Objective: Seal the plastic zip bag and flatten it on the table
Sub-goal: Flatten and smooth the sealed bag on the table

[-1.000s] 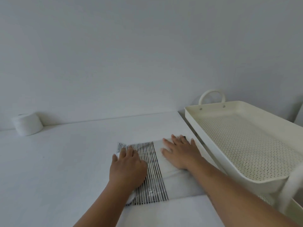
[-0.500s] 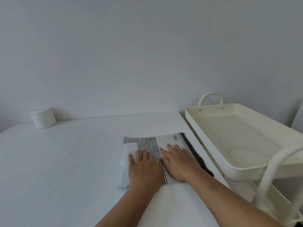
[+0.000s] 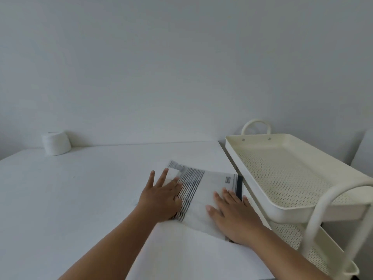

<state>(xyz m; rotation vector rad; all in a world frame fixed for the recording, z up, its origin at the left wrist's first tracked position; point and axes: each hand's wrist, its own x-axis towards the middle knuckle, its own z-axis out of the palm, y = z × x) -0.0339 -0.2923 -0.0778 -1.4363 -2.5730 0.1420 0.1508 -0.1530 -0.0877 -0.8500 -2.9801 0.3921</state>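
Both hands flat, fingers spread, left hand (image 3: 161, 197) and right hand (image 3: 234, 215) pressing the zip bag (image 3: 203, 195) onto the white tabletop (image 3: 80, 199); cream cart (image 3: 292, 178) alongside; white roll (image 3: 56, 142) by the plain wall (image 3: 181, 67).

Left hand (image 3: 161, 196), right hand (image 3: 235, 217) pressed flat on zip bag (image 3: 210, 190), white table (image 3: 80, 199).

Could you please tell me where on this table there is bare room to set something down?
The widest bare stretch of the white table lies between the white roll at the back wall and the left hand. The near front edge is bare too. It is crowded at the right edge, where the striped plastic zip bag, the right hand and the cream perforated cart meet.
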